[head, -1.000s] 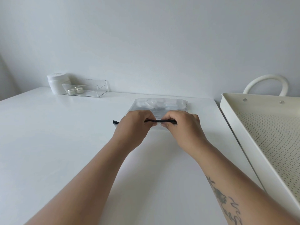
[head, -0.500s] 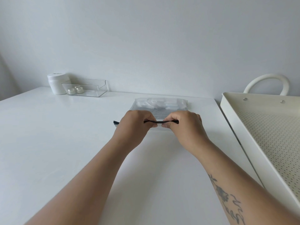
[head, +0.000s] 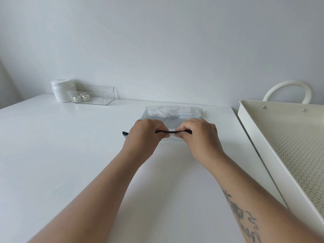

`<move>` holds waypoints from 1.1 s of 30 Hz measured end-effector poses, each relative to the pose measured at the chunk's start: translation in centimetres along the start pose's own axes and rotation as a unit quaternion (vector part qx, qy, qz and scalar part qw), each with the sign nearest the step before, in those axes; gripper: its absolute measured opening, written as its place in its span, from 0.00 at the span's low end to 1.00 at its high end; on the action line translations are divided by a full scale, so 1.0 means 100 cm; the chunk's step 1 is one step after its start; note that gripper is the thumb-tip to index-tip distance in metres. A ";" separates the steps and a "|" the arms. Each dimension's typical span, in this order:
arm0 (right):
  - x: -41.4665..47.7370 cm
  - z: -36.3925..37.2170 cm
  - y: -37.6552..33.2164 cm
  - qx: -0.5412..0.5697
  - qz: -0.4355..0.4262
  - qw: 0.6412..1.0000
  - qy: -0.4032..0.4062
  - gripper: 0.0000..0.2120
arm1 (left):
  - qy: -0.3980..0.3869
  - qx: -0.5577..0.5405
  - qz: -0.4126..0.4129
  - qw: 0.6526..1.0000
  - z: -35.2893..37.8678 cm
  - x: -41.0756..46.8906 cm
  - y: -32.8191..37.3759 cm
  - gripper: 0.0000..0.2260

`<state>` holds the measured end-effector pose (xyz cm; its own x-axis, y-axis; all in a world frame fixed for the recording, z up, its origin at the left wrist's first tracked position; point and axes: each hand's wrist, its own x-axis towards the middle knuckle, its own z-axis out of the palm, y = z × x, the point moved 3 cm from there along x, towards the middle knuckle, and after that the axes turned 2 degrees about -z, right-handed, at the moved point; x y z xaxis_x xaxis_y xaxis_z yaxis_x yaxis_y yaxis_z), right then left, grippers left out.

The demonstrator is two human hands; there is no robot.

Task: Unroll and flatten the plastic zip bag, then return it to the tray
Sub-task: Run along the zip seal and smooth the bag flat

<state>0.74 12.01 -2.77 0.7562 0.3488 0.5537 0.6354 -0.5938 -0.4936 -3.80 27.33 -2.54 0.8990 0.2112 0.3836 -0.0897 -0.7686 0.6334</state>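
- The bag lies on the white table, out in front of the person and near the table's far edge, well left of the tray.
- It is clear plastic with a black zip strip along its near edge; the strip's left end pokes out past the left hand.
- The far part of the bag lies flat on the table, with pale, blurry shapes showing through the plastic.
- The left hand is curled closed, thumb and fingertips pinching the zip strip at its left part.
- The right hand is curled the same way, pinching the strip at its right end.
- The two hands sit close together, with a short stretch of the black strip bare between them, lifted slightly off the table.
- The right forearm carries a dark tattoo.
- The tray is cream with a perforated floor and a looped handle at its far end; it stands off the table's right side.
- At the table's far left corner, against the wall, stand a white jar and, just beside it, a clear box holding two small pale pots.
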 end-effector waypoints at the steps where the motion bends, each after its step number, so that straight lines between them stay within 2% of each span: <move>1: 0.000 0.000 0.000 0.003 0.001 1.000 0.003 0.05 | 0.002 0.001 0.002 1.000 -0.001 0.000 0.000 0.04; 12: 0.000 0.002 0.002 -0.006 -0.006 1.000 -0.005 0.04 | -0.004 0.003 -0.001 1.000 0.001 0.000 0.000 0.05; 17: -0.001 0.003 -0.002 -0.032 -0.028 0.999 -0.027 0.05 | -0.014 0.074 0.050 0.996 0.003 -0.002 0.007 0.04; 20: 0.000 0.003 -0.004 -0.040 -0.030 0.999 -0.016 0.05 | 0.008 0.094 0.067 0.993 0.001 -0.002 0.011 0.04; 25: 0.001 0.000 -0.003 -0.056 -0.029 0.998 0.006 0.05 | 0.038 0.104 0.038 0.993 -0.012 0.000 0.006 0.01; 33: -0.002 0.001 -0.010 -0.096 -0.072 0.993 -0.016 0.04 | 0.044 0.118 0.038 0.991 -0.005 -0.001 0.006 0.05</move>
<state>-0.05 12.63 -2.41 0.6668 0.4612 0.5854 0.6977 -0.6624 -0.2729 -4.15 27.15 -1.91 0.8520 0.1904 0.4878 -0.0441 -0.9022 0.4291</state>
